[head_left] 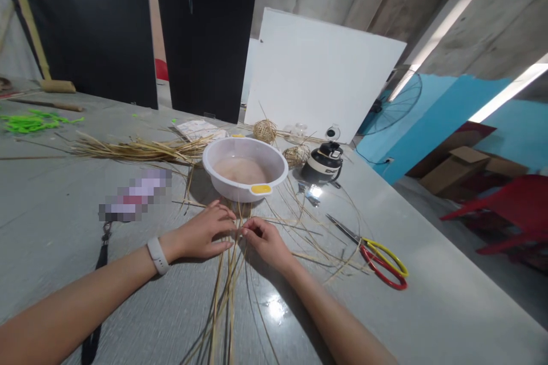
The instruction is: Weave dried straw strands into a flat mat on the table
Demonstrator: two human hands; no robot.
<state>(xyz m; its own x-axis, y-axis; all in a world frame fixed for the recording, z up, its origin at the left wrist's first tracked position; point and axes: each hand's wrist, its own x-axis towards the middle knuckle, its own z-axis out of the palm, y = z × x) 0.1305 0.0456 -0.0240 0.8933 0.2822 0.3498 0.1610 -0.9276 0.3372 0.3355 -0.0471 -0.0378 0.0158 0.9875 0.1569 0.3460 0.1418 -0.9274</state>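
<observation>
Several long, thin tan strips, like split bamboo or cane, run from the near side of the table up to a white plastic basin. My left hand, its wrist in a pale band, lies over them with its fingers stretched out. Close beside it, my right hand pinches one strip between thumb and index finger. Both hands are just in front of the basin, which holds cloudy, brownish water. Where the strips cross under my fingers is partly hidden.
Scissors with red and yellow handles lie right among loose strips. Behind are a black flask, two woven balls and a strip bundle. A blurred-out object with a black strap lies left. The table's right edge slopes away.
</observation>
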